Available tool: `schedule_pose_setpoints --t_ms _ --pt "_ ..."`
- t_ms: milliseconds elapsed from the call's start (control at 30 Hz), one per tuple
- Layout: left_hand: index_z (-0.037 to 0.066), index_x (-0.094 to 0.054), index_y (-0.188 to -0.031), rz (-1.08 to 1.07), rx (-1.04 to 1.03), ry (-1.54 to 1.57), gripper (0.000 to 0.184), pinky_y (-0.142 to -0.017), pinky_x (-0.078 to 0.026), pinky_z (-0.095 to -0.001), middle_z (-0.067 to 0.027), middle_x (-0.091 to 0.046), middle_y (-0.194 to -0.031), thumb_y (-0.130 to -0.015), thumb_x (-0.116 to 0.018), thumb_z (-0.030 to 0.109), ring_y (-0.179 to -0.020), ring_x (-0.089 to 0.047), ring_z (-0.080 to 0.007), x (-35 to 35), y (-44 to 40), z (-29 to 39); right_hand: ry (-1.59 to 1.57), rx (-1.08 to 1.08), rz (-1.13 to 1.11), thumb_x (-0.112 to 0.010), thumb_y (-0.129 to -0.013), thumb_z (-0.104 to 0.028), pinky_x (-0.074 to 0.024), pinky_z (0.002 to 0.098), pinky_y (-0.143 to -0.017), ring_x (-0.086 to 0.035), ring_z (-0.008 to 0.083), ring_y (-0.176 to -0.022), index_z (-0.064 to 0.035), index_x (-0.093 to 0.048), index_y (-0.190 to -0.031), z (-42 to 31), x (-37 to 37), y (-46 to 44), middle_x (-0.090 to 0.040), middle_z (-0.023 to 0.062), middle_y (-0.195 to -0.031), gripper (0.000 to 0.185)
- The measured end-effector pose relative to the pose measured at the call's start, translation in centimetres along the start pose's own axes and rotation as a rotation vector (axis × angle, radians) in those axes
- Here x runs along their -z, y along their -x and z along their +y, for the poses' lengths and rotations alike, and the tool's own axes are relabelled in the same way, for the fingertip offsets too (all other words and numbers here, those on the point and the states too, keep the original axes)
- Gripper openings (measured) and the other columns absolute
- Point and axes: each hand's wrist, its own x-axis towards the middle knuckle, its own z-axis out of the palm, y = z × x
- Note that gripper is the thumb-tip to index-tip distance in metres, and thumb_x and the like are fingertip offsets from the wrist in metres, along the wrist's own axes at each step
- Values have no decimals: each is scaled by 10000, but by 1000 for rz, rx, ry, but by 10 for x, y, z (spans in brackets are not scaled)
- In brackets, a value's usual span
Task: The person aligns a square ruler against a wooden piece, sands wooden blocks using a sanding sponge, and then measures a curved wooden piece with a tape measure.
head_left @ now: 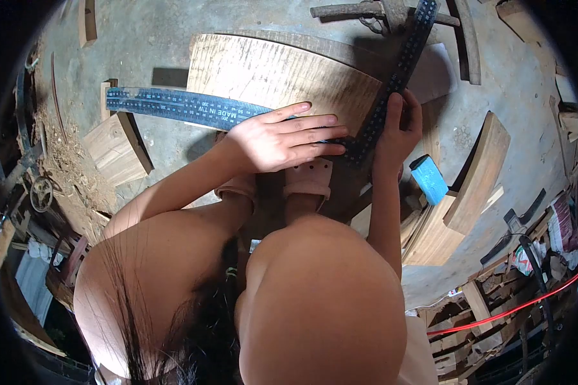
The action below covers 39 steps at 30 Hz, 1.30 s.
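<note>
A dark blue carpenter's square (pixel 173 104), printed with white scales and "MADE IN TW", lies against a wide pale wooden board (pixel 270 67). One arm runs along the board's near edge, the other up past its right end. My left hand (pixel 286 138) lies flat with fingers stretched out, over the square's near arm and the board's edge. My right hand (pixel 398 125) grips the right arm of the square near the corner, thumb on the side towards the board. The square's corner is partly shadowed beside my left fingertips.
A blue block (pixel 428 179) stands by stacked wooden pieces (pixel 485 170) at right. Another wood piece (pixel 115 149) lies at left near sawdust (pixel 70 170). Sticks (pixel 347 10) lie at the top. A red hose (pixel 507 312) crosses scrap wood at lower right. My knees fill the front.
</note>
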Motion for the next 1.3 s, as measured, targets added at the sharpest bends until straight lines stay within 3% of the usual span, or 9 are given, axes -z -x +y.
schedule_pose_setpoints --t_ms 1000,1200,1300 --pt "258 -585 -1254 66 3 -135 424 -1112 -312 -323 68 -520 -1355 -845 -491 194 -1276 -456 -100 -2 0 6 -24 13 -5 -664 -892 -190 -435 208 -682 -536 61 -758 2 -604 -1061 0 -1 -1 -613 7 -852 263" --pt "240 -593 -1248 75 23 -99 428 -1103 -325 -320 59 -525 -1351 -832 -509 188 -1278 -457 -104 -1 0 8 -2 29 -7 -655 -897 -190 -436 209 -670 -535 60 -745 -3 -603 -1059 1 -1 -1 -612 4 -849 253" --pt "269 -660 -1147 109 23 -139 333 -1048 -376 -287 64 -599 -1260 -819 -615 239 -1193 -536 -93 2 -5 9 -14 16 -9 -655 -896 -193 -434 211 -663 -533 60 -740 -5 -604 -1059 1 -1 -1 -611 3 -849 254"
